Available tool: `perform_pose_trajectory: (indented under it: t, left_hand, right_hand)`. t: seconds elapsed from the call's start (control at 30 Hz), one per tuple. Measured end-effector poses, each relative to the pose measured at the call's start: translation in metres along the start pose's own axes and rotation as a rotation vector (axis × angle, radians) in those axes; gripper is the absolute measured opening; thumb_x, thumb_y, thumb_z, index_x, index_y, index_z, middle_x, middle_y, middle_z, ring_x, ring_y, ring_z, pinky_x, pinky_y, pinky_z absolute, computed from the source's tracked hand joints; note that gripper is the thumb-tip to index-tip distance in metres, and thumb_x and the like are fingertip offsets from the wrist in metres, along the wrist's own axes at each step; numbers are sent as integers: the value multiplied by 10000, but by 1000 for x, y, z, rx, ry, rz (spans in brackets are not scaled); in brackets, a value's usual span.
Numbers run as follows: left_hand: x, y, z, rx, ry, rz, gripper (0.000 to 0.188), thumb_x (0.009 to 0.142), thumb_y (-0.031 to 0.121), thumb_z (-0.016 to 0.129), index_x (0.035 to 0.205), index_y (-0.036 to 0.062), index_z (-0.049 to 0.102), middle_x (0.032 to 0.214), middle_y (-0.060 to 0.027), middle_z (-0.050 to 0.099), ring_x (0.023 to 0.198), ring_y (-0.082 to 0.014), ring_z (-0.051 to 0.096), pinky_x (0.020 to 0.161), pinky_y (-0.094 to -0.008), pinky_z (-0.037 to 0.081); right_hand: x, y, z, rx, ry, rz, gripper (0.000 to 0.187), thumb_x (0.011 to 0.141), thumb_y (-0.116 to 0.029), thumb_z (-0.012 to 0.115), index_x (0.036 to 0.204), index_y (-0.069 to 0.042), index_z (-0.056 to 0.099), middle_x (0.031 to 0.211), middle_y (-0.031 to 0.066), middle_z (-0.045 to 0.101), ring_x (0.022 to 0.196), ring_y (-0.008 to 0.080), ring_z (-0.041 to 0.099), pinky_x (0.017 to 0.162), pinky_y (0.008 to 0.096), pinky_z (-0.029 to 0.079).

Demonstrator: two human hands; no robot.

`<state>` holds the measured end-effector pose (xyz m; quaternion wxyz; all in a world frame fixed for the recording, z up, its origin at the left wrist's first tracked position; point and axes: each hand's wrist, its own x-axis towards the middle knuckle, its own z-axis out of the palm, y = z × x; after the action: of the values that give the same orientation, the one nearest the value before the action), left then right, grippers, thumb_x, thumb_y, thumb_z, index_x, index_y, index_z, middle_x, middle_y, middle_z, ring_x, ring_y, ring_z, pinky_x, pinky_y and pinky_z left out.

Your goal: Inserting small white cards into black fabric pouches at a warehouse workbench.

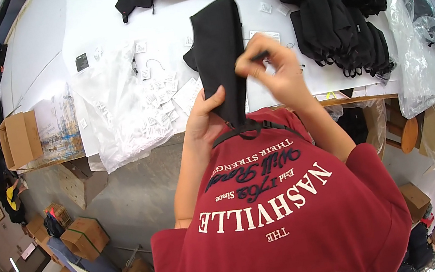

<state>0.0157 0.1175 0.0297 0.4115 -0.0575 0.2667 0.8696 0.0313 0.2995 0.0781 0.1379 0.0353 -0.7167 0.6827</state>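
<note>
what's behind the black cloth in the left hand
A black bit and white table show beyond the cloth. Whatever lies directly behind it is covered, so whether the bit joins it is unclear.

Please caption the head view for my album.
The left hand holds a black fabric piece at a white table, the right hand at its edge.
</note>
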Motion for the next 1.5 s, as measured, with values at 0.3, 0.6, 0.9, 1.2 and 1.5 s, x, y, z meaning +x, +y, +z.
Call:
perform_pose_trajectory:
  t: [0.3, 0.6, 0.9, 1.2, 1.5]
  left_hand:
    - [2, -5, 21, -105, 258, 58, 355, 951, 230, 502, 1171, -48, 510, 1018, -148, 624, 772, -193, 600, 702, -318, 515]
    - [10, 5, 25, 111, 178, 122, 294, 936, 206, 521, 1094, -38, 559, 975, -120, 627, 789, -199, 620, 694, -305, 530]
    - [-15, 12, 3, 167, 3, 112, 433, 765, 67, 679, 1173, -7, 553, 1108, -121, 622, 997, -222, 619, 890, -375, 497]
    - [-6, -14, 8, -129, 61, 164, 236, 825, 130, 694, 1026, 50, 599, 930, -43, 642, 849, -156, 636, 781, -296, 520]
    - [-24, 10, -23, -157, 147, 140, 283, 853, 219, 663, 1059, 34, 610, 958, -78, 661, 866, -184, 653, 789, -352, 539]
  right_hand:
    - [-17, -8, 3, -25, -288, 158, 88, 761, -82, 698, 755, -32, 625, 737, 0, 512, 665, 81, 469, 574, 219, 340]
    - [-2, -15, 1, -113, -187, -7, 86, 730, -47, 715, 797, -50, 662, 737, 9, 549, 662, 111, 484, 574, 240, 359]
    - [5, -31, 7, -345, -185, -319, 143, 672, 14, 714, 780, -25, 627, 888, 94, 643, 832, 230, 592, 712, 307, 433]
    - [-24, -4, 6, -257, -313, -144, 118, 718, 58, 677, 810, -5, 641, 771, 81, 673, 583, 116, 542, 546, 225, 406]
    - [26, -27, 40, -93, -479, -172, 115, 724, 18, 703, 805, -31, 638, 872, 68, 612, 806, 177, 595, 613, 249, 440]
